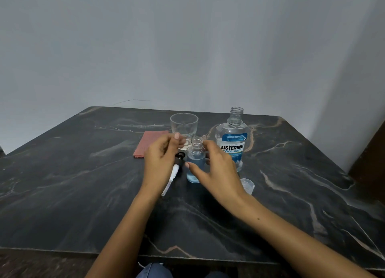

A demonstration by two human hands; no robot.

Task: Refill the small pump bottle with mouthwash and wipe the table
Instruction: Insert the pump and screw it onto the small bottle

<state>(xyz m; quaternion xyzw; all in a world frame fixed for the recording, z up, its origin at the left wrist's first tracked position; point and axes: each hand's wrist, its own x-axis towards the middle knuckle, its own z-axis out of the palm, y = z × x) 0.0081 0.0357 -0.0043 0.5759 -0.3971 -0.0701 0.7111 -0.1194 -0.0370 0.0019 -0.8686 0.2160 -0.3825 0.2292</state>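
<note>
Left grip [161,153]: fingers curled, apparently pinching the pump head [179,158] at its black collar, though contact is partly hidden; white stem and thin clear dip tube slant down toward the near edge. Right grip [216,169]: fingers spread and loose, cupped just beside the small pump bottle [195,163], holding nothing. Bottle clear, cylindrical, narrow threaded neck uncapped, upright mid-tabletop, pale blue liquid filling roughly the lower half. Mouthwash bottle [233,140] to its right: clear plastic, broad shoulders, blue-and-white label, neck open. Its clear cap [247,185] sits near the right wrist. Stemless clear glass [184,128] behind. Reddish folded cloth [148,144] lies flat to the left. Tabletop [83,184] dark polished stone, pale and rust veining.
</note>
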